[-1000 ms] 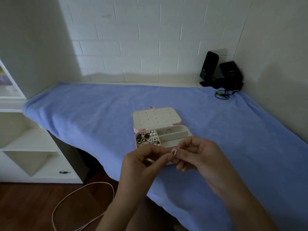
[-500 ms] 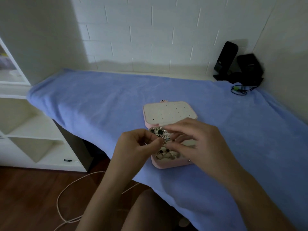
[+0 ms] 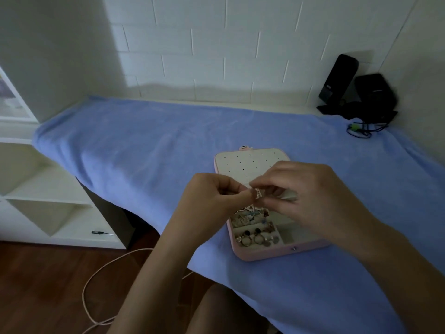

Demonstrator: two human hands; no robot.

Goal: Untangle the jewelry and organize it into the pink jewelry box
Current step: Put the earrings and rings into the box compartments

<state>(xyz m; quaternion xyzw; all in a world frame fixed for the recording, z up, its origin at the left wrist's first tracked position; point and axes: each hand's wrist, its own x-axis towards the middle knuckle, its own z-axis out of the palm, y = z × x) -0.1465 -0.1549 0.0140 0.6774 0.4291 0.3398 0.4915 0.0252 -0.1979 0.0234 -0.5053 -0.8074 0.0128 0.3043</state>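
The pink jewelry box (image 3: 265, 253) lies open on the blue towel, its white dotted lid (image 3: 243, 165) folded flat behind it. Its left compartments hold several rings, earrings and small trinkets (image 3: 256, 227). A small gold ring (image 3: 257, 193) hangs above the box, pinched from the left by my left hand (image 3: 214, 196) and from the right by the fingertips of my right hand (image 3: 305, 194). My right hand covers the box's right compartments.
The blue towel (image 3: 144, 150) drapes over the table up to the brick wall. Two black speakers (image 3: 356, 90) and a cable sit at the back right corner. White shelves (image 3: 36, 189) stand at the left, and a pale cord (image 3: 96, 285) loops on the wooden floor.
The view has shifted closer to the box. My two hands stayed together on the ring and now hold it over the box's rear part, above the trinkets.
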